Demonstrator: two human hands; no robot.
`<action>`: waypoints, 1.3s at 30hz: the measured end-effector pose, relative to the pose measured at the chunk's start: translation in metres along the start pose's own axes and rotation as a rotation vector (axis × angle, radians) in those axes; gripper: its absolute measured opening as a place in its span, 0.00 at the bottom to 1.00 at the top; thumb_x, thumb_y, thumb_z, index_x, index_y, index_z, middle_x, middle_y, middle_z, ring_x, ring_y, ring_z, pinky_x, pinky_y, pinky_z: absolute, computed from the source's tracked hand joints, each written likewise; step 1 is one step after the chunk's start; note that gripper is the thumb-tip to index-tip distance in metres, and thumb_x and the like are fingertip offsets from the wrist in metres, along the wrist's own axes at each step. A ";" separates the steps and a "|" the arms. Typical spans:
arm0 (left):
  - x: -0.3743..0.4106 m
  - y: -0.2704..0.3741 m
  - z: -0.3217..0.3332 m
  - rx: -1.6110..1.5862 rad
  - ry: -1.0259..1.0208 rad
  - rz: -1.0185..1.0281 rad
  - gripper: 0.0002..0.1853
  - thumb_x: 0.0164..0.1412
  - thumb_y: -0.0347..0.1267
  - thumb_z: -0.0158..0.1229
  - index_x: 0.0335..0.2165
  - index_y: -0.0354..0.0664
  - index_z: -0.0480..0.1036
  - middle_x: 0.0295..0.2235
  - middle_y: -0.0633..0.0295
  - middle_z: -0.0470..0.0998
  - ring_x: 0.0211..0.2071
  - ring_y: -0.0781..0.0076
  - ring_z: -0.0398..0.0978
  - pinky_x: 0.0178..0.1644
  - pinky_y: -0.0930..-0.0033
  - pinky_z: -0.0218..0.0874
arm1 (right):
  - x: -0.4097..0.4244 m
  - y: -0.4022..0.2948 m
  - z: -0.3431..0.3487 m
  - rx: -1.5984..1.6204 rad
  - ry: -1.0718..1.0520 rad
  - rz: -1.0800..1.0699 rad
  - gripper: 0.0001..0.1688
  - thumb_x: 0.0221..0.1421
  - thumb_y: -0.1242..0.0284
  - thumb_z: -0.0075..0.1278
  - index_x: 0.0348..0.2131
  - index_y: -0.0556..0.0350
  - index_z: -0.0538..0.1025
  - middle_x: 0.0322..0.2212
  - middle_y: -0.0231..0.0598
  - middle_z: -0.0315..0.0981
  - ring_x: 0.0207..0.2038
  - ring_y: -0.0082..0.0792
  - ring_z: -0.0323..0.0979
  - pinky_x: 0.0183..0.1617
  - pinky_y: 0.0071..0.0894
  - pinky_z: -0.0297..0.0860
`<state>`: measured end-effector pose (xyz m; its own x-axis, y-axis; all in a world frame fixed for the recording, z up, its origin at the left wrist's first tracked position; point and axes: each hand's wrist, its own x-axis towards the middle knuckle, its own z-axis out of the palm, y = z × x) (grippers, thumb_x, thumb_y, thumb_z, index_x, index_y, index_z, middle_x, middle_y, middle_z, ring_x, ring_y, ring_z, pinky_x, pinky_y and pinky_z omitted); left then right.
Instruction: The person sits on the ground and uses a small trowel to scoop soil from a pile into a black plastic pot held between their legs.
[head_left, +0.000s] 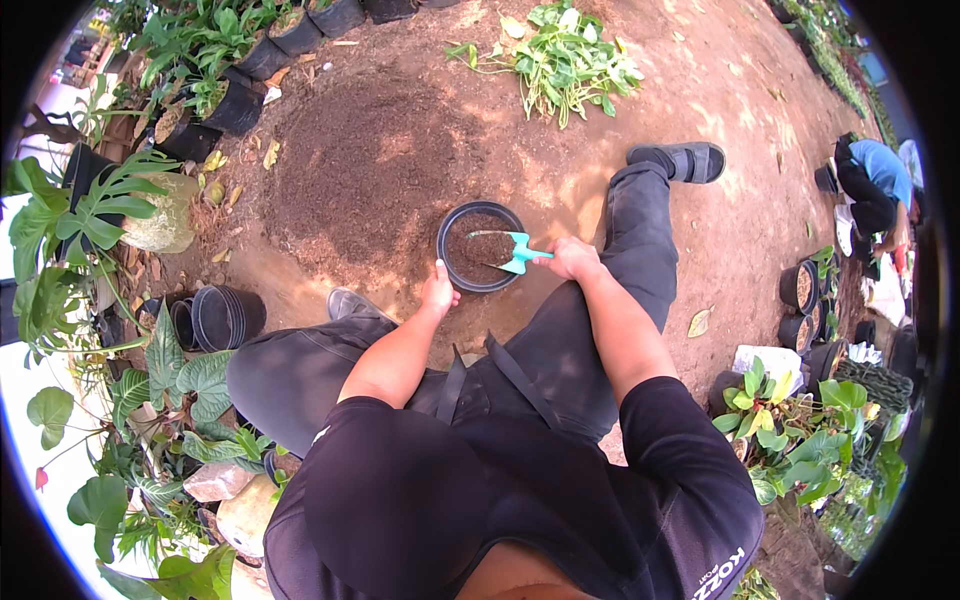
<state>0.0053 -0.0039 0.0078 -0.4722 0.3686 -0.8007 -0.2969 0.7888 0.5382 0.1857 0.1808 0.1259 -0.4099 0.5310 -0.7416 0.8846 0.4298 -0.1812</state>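
Note:
A round black plastic plant pot (480, 208) stands on the ground between my legs, with brown soil (466, 259) inside. My left hand (438, 289) grips the pot's rim at its near left, the thumb over the edge. In my right hand (574, 259) is the handle of a turquoise hand trowel (520, 253). The trowel's blade lies over the pot and carries soil; part of its edge shows through. Just beyond the pot spreads a wide heap of dark loose soil (367, 157).
Uprooted leafy cuttings (574, 60) lie on the ground ahead. Stacked black pots (225, 319) stand at the left, near large-leaved plants (112, 217). Potted plants (799, 289) line the right side, where another person (877, 180) bends down. Black bagged plants (232, 109) edge the far left.

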 end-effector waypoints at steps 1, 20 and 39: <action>-0.001 0.001 0.000 0.009 0.001 -0.003 0.36 0.55 0.61 0.27 0.48 0.48 0.62 0.16 0.58 0.73 0.12 0.71 0.69 0.15 0.71 0.57 | -0.002 0.000 0.000 -0.009 0.028 0.000 0.25 0.48 0.47 0.44 0.40 0.39 0.75 0.41 0.36 0.70 0.46 0.35 0.67 0.49 0.36 0.62; -0.006 -0.006 -0.001 0.137 -0.076 0.106 0.30 0.58 0.52 0.40 0.40 0.33 0.66 0.18 0.54 0.73 0.14 0.69 0.69 0.18 0.71 0.63 | -0.045 -0.038 0.000 -0.188 0.334 -0.039 0.12 0.50 0.68 0.41 0.30 0.53 0.75 0.30 0.38 0.74 0.35 0.34 0.73 0.38 0.36 0.65; 0.034 -0.029 -0.010 0.123 0.145 0.025 0.27 0.56 0.53 0.42 0.34 0.37 0.68 0.18 0.59 0.71 0.12 0.72 0.67 0.17 0.71 0.61 | -0.061 -0.024 0.020 0.373 0.131 -0.103 0.18 0.52 0.63 0.44 0.29 0.64 0.73 0.20 0.45 0.69 0.23 0.37 0.66 0.30 0.36 0.62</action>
<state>-0.0106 -0.0188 -0.0324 -0.5957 0.3214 -0.7361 -0.1839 0.8376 0.5144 0.1942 0.1239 0.1626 -0.5043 0.5980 -0.6230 0.8474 0.2038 -0.4903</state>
